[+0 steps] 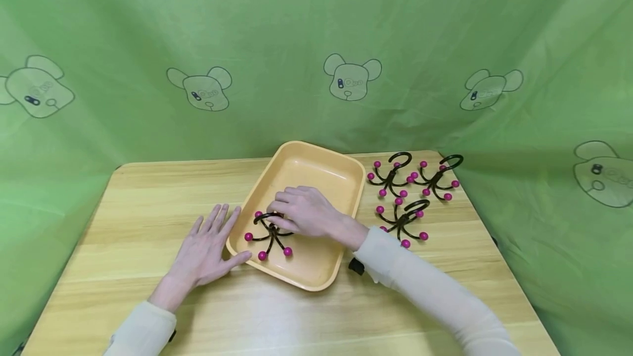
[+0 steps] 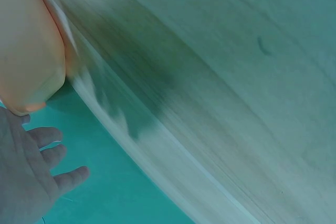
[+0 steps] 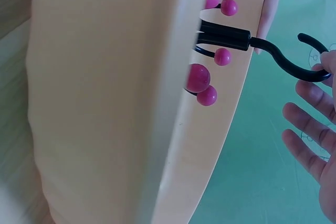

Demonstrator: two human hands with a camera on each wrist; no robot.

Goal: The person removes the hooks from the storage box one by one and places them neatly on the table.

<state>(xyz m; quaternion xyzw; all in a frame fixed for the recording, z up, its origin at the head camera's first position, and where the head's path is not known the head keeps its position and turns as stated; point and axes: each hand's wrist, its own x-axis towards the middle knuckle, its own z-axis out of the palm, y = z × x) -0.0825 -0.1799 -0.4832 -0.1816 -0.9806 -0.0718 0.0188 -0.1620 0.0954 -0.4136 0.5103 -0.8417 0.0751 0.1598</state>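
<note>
An orange-yellow plastic tray (image 1: 316, 288) lies slantwise on the table. Inside its near left part stands a black hook rack (image 1: 271, 231), its curved prongs tipped with magenta balls. My right hand (image 1: 307, 212) reaches over the tray and pinches the rack's top hook (image 3: 294, 70) between thumb and fingertip; in the right wrist view the other fingers stay loose. With fingers spread, my left hand (image 1: 205, 251) rests at the tray's left rim, its thumb near the front left corner. The left wrist view shows that hand (image 2: 23, 171) against the tray's outer wall (image 2: 31, 40).
Three similar hook racks stand on the table right of the tray: one at the back (image 1: 390, 178), one farther right (image 1: 435, 180), one nearer (image 1: 403, 221). A green curtain (image 1: 277, 26) with bear-head outlines hangs behind the wooden table (image 1: 148, 202).
</note>
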